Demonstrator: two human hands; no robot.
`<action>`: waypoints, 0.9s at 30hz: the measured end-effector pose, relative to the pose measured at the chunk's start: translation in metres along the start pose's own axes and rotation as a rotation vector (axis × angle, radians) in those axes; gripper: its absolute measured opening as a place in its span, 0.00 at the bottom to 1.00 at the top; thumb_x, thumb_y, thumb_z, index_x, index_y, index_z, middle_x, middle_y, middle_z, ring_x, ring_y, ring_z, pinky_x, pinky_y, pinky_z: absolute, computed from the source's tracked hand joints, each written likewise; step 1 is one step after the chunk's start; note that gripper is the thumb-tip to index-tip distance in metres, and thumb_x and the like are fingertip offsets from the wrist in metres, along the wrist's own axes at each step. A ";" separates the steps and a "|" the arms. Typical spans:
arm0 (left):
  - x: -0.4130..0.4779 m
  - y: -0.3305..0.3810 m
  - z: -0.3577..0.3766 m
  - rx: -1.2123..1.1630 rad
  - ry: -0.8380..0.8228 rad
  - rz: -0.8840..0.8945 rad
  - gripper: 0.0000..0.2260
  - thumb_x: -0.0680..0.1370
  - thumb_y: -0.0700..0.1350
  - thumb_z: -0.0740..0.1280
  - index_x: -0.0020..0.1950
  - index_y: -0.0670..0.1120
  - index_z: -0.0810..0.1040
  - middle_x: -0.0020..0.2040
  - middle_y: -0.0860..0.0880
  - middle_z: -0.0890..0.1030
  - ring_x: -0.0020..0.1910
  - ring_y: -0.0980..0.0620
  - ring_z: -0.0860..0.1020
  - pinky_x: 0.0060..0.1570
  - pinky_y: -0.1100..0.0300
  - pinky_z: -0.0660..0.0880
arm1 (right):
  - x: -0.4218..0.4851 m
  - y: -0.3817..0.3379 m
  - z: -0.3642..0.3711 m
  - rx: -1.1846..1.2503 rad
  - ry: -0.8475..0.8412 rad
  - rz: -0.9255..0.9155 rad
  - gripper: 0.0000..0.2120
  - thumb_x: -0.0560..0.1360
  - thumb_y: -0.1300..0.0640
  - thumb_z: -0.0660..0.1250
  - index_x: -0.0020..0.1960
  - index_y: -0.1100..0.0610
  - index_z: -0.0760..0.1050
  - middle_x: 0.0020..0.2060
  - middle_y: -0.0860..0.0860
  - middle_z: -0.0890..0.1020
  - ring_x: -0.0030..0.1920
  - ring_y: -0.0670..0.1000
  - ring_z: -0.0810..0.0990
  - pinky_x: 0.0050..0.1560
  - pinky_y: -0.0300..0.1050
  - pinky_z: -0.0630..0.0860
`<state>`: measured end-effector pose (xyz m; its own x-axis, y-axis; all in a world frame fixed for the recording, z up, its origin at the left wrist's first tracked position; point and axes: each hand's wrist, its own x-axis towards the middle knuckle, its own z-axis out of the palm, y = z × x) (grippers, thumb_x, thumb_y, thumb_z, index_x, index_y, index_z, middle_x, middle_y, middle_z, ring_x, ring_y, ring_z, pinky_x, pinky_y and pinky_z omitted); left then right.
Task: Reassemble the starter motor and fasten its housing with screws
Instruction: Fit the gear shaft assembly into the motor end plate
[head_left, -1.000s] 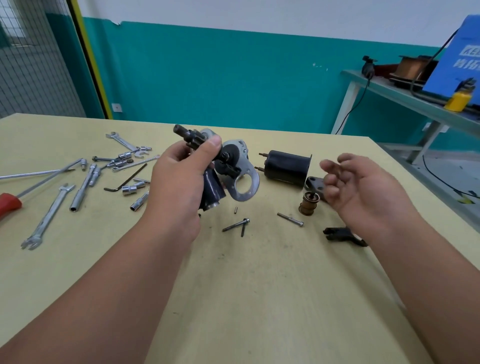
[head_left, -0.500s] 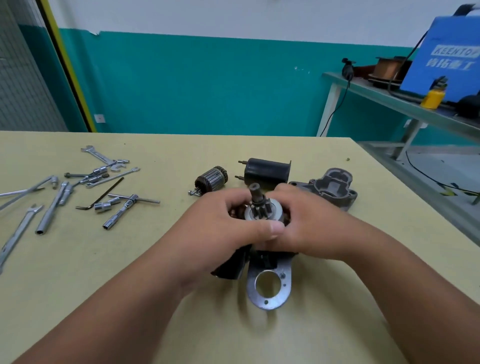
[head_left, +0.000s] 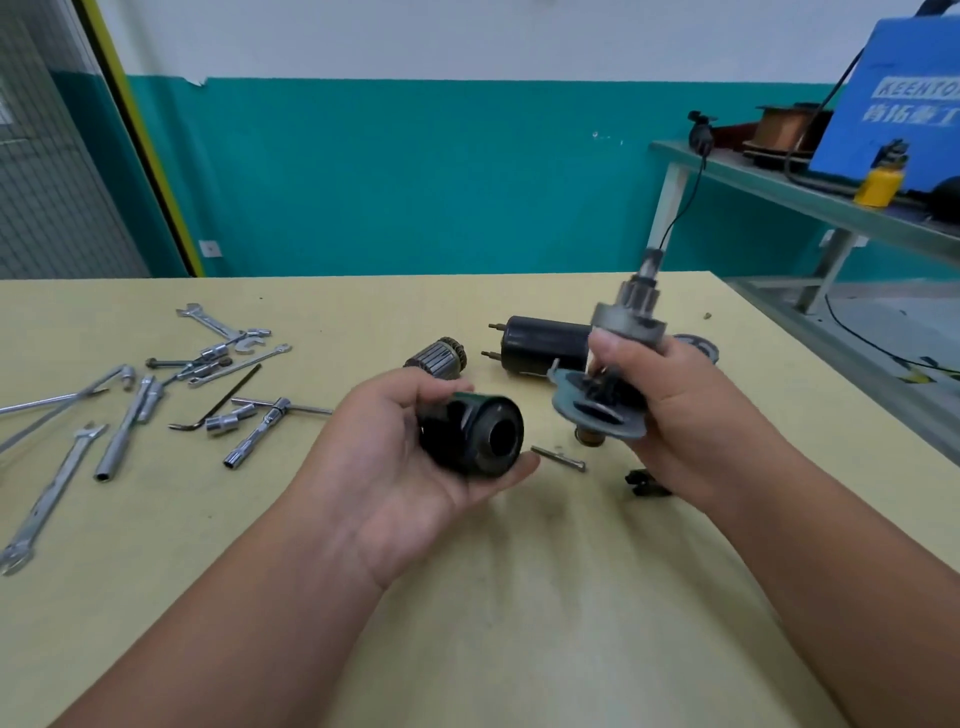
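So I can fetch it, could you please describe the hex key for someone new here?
On the pale yellow table, look left to the scattered silver steel wrenches and sockets. The thin L-shaped hex key lies among them, the only black tool there.

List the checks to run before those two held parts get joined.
1. Left hand grips the black cylinder: ok.
2. Cylinder's open bore uncovered by the fingers: ok.
3. Right hand holds the pinion shaft assembly: ok.
4. Shaft lined up with the bore: not ok, the shaft points up and away.
5. Bore free of debris: cannot tell, too dark inside.
6. Long screw on the table near both hands: ok.
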<state>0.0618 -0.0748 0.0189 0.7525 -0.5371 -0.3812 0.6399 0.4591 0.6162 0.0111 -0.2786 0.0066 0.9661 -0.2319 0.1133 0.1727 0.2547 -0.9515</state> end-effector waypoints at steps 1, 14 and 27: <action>0.002 0.000 -0.001 -0.028 -0.011 -0.003 0.21 0.71 0.36 0.67 0.64 0.36 0.77 0.61 0.34 0.80 0.56 0.31 0.82 0.46 0.30 0.82 | 0.000 0.000 0.002 0.024 0.044 -0.037 0.03 0.71 0.52 0.75 0.41 0.49 0.87 0.37 0.47 0.87 0.42 0.48 0.88 0.44 0.42 0.83; 0.009 -0.013 -0.001 0.236 0.053 0.090 0.24 0.63 0.64 0.77 0.46 0.46 0.90 0.42 0.40 0.86 0.26 0.52 0.77 0.26 0.59 0.78 | -0.003 0.005 0.012 0.104 0.222 -0.220 0.10 0.81 0.57 0.70 0.41 0.49 0.83 0.35 0.46 0.84 0.41 0.49 0.87 0.47 0.46 0.81; -0.002 -0.025 0.004 0.417 -0.185 0.070 0.25 0.63 0.62 0.77 0.54 0.49 0.88 0.46 0.43 0.87 0.35 0.48 0.85 0.33 0.55 0.83 | -0.001 0.008 0.010 0.121 0.275 -0.148 0.03 0.80 0.56 0.72 0.47 0.53 0.80 0.40 0.52 0.87 0.45 0.54 0.87 0.51 0.53 0.81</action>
<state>0.0442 -0.0876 0.0069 0.7269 -0.6496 -0.2229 0.4426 0.1950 0.8753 0.0133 -0.2673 0.0021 0.8435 -0.5155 0.1508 0.3450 0.3049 -0.8877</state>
